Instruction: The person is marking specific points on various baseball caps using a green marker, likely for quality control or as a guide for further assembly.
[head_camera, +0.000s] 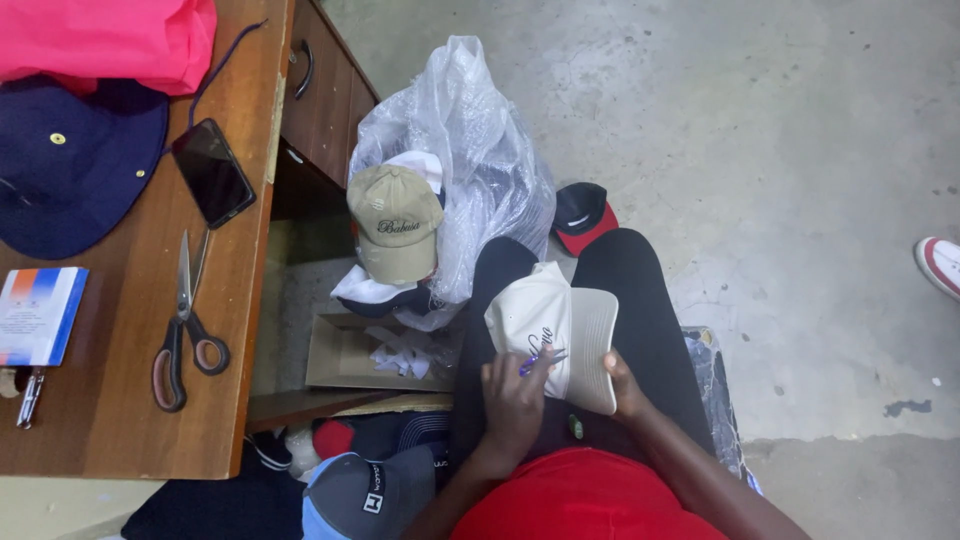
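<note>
White cap on lap, brim pointing right. Left hand pinches a small purple tool against the crown's embroidery; right hand grips the brim's near edge, fingers hidden beneath. Left is nearer the stitching.

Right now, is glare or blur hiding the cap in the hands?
Head view: white cap evenly lit and sharp; left hand and right hand clear; glare only on the plastic bag; wide-angle bend at the desk edge.

a dark phone with a black screen lies on the wooden surface. a flat white, orange and blue box sits at its left edge. a clear plastic bag and an open cardboard box stand on the floor.
</note>
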